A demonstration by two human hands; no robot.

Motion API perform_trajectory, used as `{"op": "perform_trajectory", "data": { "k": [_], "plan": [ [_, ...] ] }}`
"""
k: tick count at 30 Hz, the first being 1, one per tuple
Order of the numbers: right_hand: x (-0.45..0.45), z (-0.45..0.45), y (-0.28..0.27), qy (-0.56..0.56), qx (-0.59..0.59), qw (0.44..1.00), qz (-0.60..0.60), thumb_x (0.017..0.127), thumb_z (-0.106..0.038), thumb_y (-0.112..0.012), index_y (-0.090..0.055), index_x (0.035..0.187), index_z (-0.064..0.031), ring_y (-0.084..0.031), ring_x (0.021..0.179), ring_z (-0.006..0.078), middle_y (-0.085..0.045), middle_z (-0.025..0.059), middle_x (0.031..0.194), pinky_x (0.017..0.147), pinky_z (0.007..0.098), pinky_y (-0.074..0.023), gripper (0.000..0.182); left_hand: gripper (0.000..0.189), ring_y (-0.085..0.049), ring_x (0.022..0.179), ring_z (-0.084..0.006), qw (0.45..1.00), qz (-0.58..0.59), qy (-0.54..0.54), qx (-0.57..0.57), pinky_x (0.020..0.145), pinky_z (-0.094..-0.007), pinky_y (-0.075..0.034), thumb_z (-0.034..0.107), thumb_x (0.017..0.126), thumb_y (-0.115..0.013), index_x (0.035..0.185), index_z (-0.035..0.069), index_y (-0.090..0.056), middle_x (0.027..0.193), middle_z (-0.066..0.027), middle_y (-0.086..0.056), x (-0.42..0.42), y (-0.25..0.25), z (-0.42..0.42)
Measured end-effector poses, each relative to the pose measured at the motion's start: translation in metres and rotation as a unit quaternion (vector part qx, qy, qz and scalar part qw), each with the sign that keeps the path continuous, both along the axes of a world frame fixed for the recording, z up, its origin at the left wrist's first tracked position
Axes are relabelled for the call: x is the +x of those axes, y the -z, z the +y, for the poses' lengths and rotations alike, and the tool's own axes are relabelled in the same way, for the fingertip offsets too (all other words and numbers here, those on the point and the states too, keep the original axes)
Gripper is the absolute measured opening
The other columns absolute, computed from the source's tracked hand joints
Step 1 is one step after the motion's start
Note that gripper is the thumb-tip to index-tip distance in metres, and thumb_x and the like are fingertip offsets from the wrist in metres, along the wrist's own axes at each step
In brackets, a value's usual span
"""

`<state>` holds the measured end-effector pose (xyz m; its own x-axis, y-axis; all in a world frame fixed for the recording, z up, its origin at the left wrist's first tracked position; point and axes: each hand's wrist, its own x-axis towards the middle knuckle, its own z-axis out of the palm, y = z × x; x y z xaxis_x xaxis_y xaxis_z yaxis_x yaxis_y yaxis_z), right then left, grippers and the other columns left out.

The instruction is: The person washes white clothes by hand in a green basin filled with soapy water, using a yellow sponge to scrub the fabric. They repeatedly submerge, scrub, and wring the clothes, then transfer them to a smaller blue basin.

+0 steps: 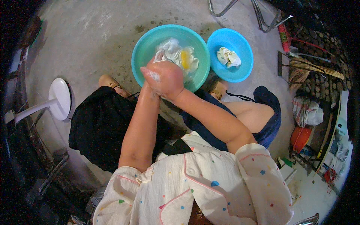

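A green plastic basin with a blue rim (pixel 203 70) stands on the floor before me, with wet white cloth (pixel 170 46) in it. Both my hands are together over the basin's near edge, with soap suds on the skin. My right hand (pixel 169 79) lies over my left hand (pixel 149 81) and hides most of it. A fold of the white cloth rises to the hands, and its end is hidden between them. Beside the cloth, a yellow patch or object (pixel 185 59) shows blurred. A smaller blue basin (pixel 247 64) on the right holds a crumpled off-white cloth (pixel 229 57).
Metal chair legs (pixel 261 19) stand at the top right. Along the right side are stacked logs (pixel 316 39), a straw broom (pixel 302 69) and an orange-red container (pixel 301 137). A pedestal with a round white base (pixel 60 98) stands at the left. My feet flank the green basin's near side.
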<state>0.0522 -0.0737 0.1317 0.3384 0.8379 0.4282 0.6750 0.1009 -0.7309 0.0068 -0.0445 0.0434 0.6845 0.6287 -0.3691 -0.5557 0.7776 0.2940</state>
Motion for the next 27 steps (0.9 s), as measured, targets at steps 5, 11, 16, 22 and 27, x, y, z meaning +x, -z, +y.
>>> {"op": "perform_trajectory", "data": {
  "k": [5,11,16,22,27],
  "plan": [
    [0.064,0.016,0.021,0.165,-0.217,0.941,0.199,0.084,-0.034,-0.055,-0.062,0.07,-0.0076,-0.057,0.06,0.0301,-0.061,0.0143,0.066,0.056,0.041,-0.0446,0.03,0.035,-0.058,0.078,-0.0229,0.962,0.25,0.097,0.052,0.071,-0.0383,-0.049,0.035,0.084,-0.058,0.105,0.006,-0.056,0.096,-0.0088,-0.06,0.011,-0.037,-0.006],
    [-0.012,0.0,-0.012,-0.009,-0.046,0.998,0.046,0.088,-0.033,-0.053,-0.055,0.063,-0.0029,-0.048,0.052,0.0279,-0.056,0.0133,0.059,0.052,0.0385,-0.0399,0.039,0.034,-0.059,0.087,-0.0242,1.0,0.022,0.007,0.021,0.076,-0.038,-0.05,0.028,0.086,-0.055,0.112,0.005,-0.054,0.102,-0.0103,-0.061,-0.018,-0.018,0.023],
    [0.075,0.012,0.053,0.148,-0.173,0.961,0.159,0.085,-0.033,-0.057,-0.056,0.063,-0.0053,-0.052,0.057,0.0312,-0.056,0.0167,0.062,0.055,0.0391,-0.041,0.035,0.036,-0.06,0.082,-0.022,0.953,0.29,0.066,0.049,0.07,-0.0362,-0.051,0.034,0.087,-0.056,0.106,0.003,-0.055,0.098,-0.0086,-0.062,0.021,-0.032,-0.004],
    [-0.006,0.003,0.0,0.067,-0.108,0.991,0.05,0.084,-0.033,-0.057,-0.06,0.068,-0.0064,-0.056,0.059,0.0288,-0.059,0.0153,0.065,0.055,0.0395,-0.0422,0.031,0.043,-0.056,0.074,-0.017,0.978,0.195,0.03,0.068,0.064,-0.0308,-0.047,0.042,0.09,-0.049,0.102,0.001,-0.058,0.09,-0.0085,-0.06,-0.004,-0.047,0.025],
    [0.027,0.01,0.044,0.087,-0.05,0.987,0.123,0.086,-0.034,-0.054,-0.059,0.067,-0.0054,-0.056,0.058,0.0249,-0.059,0.0127,0.065,0.056,0.04,-0.042,0.034,0.045,-0.057,0.081,-0.0201,0.974,0.22,0.025,0.037,0.07,-0.0325,-0.049,0.044,0.092,-0.043,0.108,0.004,-0.055,0.094,-0.0092,-0.059,0.002,-0.015,0.017]
  ]
}}
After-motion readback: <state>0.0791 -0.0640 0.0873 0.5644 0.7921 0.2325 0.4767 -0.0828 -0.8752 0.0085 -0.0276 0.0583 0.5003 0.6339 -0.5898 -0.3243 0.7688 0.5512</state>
